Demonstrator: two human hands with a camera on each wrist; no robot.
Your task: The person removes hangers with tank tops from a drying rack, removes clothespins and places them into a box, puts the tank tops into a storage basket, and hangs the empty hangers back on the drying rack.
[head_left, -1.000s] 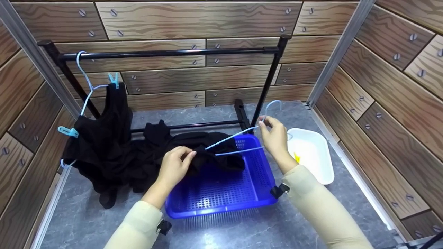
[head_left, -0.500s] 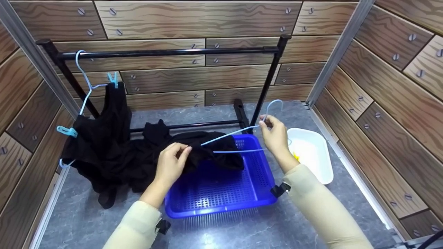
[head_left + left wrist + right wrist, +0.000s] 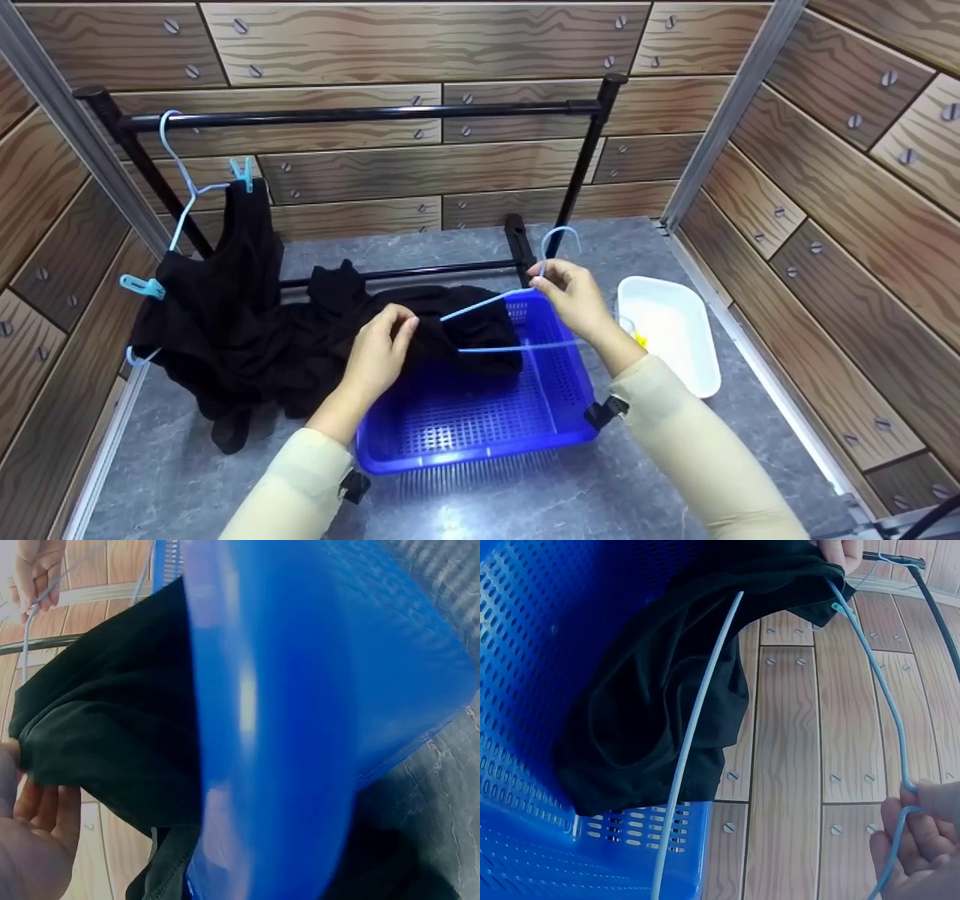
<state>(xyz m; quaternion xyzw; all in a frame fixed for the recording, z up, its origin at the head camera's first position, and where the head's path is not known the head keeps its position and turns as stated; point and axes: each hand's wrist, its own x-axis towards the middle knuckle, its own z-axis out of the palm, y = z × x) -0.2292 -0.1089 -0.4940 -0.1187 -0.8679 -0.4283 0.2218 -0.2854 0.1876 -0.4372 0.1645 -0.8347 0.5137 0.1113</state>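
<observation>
A light blue wire hanger (image 3: 487,304) is pinched by my right hand (image 3: 579,304) just below its hook. Its far end slips inside a black garment (image 3: 420,300), whose fabric hides that tip. My left hand (image 3: 377,349) pinches the garment's edge between thumb and fingers, as the left wrist view shows with the stretched black cloth (image 3: 112,705). The garment's loose part droops into the blue plastic basket (image 3: 487,454). In the right wrist view, the hanger's lower bar (image 3: 694,727) crosses in front of the cloth.
Behind stands a black clothes rack (image 3: 375,115). At its left, another black garment (image 3: 210,322) hangs on a blue hanger (image 3: 180,225) with blue clothespins (image 3: 142,286). A white tray (image 3: 705,375) holding something yellow (image 3: 640,340) sits right of the basket. Wood-patterned walls (image 3: 825,247) enclose the floor.
My right hand and the hanger have shifted left and slightly down, toward the garment. My left hand has moved only slightly, still at the cloth's edge.
</observation>
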